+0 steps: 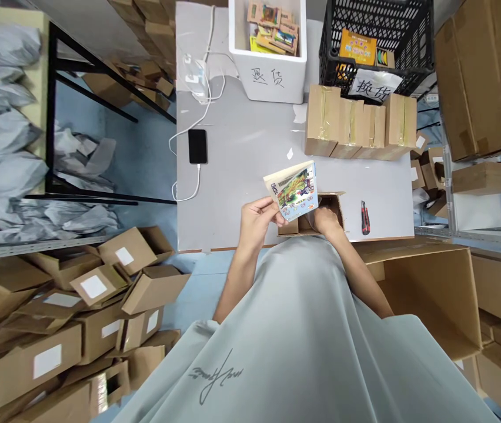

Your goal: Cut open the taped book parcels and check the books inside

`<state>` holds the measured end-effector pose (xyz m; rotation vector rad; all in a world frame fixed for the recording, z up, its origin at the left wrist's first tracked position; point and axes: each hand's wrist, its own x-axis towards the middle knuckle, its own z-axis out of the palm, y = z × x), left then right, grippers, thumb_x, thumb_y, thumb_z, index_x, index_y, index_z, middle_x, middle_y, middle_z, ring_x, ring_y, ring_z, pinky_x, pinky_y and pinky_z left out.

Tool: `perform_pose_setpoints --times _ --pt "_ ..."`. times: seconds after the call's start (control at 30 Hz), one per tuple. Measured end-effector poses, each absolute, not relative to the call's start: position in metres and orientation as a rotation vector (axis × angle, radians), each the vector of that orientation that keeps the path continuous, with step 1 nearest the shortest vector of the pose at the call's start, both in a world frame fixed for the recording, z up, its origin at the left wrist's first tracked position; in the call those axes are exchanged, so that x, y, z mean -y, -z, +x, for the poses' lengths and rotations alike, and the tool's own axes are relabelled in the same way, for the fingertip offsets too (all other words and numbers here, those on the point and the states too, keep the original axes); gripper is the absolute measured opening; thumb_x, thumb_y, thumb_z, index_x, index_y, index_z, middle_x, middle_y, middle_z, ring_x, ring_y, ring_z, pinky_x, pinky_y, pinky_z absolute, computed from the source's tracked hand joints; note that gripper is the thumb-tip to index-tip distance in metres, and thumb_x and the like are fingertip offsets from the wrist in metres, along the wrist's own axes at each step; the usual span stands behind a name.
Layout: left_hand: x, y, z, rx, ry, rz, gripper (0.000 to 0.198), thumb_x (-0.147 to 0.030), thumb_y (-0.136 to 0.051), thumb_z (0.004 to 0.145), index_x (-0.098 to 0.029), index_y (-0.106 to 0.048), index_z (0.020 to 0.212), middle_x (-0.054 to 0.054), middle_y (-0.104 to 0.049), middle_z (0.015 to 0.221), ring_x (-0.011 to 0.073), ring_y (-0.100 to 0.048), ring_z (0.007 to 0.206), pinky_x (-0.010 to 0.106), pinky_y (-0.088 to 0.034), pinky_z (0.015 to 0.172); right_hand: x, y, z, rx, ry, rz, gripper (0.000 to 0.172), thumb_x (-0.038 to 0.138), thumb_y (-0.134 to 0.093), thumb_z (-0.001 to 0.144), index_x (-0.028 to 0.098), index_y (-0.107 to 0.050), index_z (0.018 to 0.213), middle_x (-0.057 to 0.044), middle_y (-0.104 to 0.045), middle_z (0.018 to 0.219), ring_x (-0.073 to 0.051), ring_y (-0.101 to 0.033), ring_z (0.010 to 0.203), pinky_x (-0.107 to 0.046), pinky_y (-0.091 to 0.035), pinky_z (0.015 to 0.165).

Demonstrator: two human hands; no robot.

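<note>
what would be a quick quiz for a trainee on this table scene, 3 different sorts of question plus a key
1. Multiple choice: What does the left hand hold?
a) a black phone
b) a colourful printed item
c) a sealed carton

2. True or false: While the right hand is in the open cardboard box, the red-and-black cutter lies on the table.

3. Fill the gap: As the picture shows it, the black crate stands to the ____ of the white tub.

Key:
1. b
2. True
3. right
</note>
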<state>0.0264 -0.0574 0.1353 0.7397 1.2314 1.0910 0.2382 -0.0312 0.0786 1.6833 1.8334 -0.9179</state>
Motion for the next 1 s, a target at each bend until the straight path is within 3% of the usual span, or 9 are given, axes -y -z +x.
perform_pose_setpoints --times 0.1,0.17,0.3,0.43,0.57,0.67,0.73,0.87,1.0 --pt "0.059 -0.138 0.028 -1.197 -1.047 0.802 0.046 -0.061 -0.095 0.080 -0.020 -0.075 0.070 0.001 -0.068 0.054 0.0199 -0.074 0.054 0.028 -0.059 0.056 0.049 -0.096 0.266 -1.928 1.250 1.865 0.042 0.024 -0.044 0.119 0.016 -0.080 0.137 -0.021 -0.086 0.132 -0.027 -0.085 0.116 -0.034 -0.066 0.098" --pt "0.061 -0.140 0.029 -1.217 -1.036 0.920 0.044 -0.061 -0.091 0.087 -0.020 -0.081 0.074 0.002 -0.072 0.057 0.0215 -0.077 0.061 0.030 -0.063 0.064 0.066 -0.111 0.286 -1.870 1.803 2.179 0.048 0.048 -0.045 0.121 0.019 -0.076 0.143 -0.015 -0.088 0.122 -0.023 -0.086 0.096 -0.032 -0.069 0.082" --pt "0.066 -0.142 0.028 -1.283 -1.104 1.387 0.031 -0.051 -0.079 0.105 -0.023 -0.093 0.105 0.004 -0.085 0.082 0.0204 -0.080 0.077 0.030 -0.064 0.073 0.090 -0.142 0.311 -1.625 2.449 2.530 0.072 0.082 -0.064 0.104 0.024 -0.076 0.143 -0.011 -0.087 0.114 -0.023 -0.084 0.091 -0.035 -0.070 0.074" --pt "0.066 -0.143 0.027 -1.068 -1.102 1.971 0.027 -0.035 -0.067 0.116 -0.028 -0.089 0.129 0.004 -0.082 0.088 0.0145 -0.075 0.075 0.025 -0.057 0.069 0.091 -0.153 0.310 -1.488 2.569 2.579 0.075 0.080 -0.077 0.097 0.027 -0.073 0.150 -0.010 -0.086 0.127 -0.027 -0.083 0.109 -0.039 -0.071 0.088" --pt "0.066 -0.146 0.036 -1.071 -1.046 2.012 0.026 -0.035 -0.073 0.112 -0.032 -0.086 0.135 0.003 -0.082 0.092 0.0205 -0.082 0.095 0.030 -0.064 0.086 0.087 -0.144 0.303 -1.438 2.776 2.443 0.077 0.067 -0.093 0.087 0.027 -0.073 0.149 -0.010 -0.086 0.131 -0.029 -0.083 0.115 -0.043 -0.070 0.096" --pt "0.067 -0.147 0.048 -1.239 -1.045 1.587 0.058 -0.045 -0.088 0.099 -0.032 -0.074 0.154 0.004 -0.086 0.108 0.0230 -0.083 0.103 0.034 -0.067 0.099 0.091 -0.137 0.298 -1.440 2.868 2.512 0.078 0.062 -0.093 0.087 0.030 -0.068 0.153 -0.009 -0.085 0.137 -0.028 -0.083 0.114 -0.041 -0.070 0.092" --pt "0.068 -0.144 0.056 -1.210 -1.055 1.267 0.066 -0.056 -0.092 0.093 -0.027 -0.076 0.149 0.006 -0.088 0.109 0.0231 -0.084 0.099 0.036 -0.069 0.098 0.094 -0.134 0.294 -1.449 2.875 2.564 0.080 0.061 -0.093 0.087 0.031 -0.065 0.156 -0.009 -0.083 0.140 -0.028 -0.083 0.118 -0.041 -0.071 0.093" --pt "0.072 -0.141 0.067 -1.118 -1.026 0.926 0.059 -0.074 -0.092 0.086 -0.019 -0.089 0.107 0.010 -0.088 0.099 0.0251 -0.084 0.088 0.036 -0.071 0.078 0.097 -0.125 0.285 -1.551 2.746 2.597 0.085 0.069 -0.087 0.090 0.029 -0.060 0.160 -0.013 -0.080 0.145 -0.031 -0.080 0.128 -0.046 -0.069 0.106" --pt "0.078 -0.147 0.076 -1.168 -1.035 0.860 0.060 -0.075 -0.096 0.081 -0.019 -0.091 0.100 0.010 -0.088 0.095 0.0268 -0.084 0.086 0.037 -0.073 0.076 0.096 -0.123 0.278 -1.791 2.569 2.563 0.077 0.076 -0.084 0.091 0.028 -0.068 0.150 -0.014 -0.078 0.149 -0.031 -0.075 0.137 -0.048 -0.062 0.119"
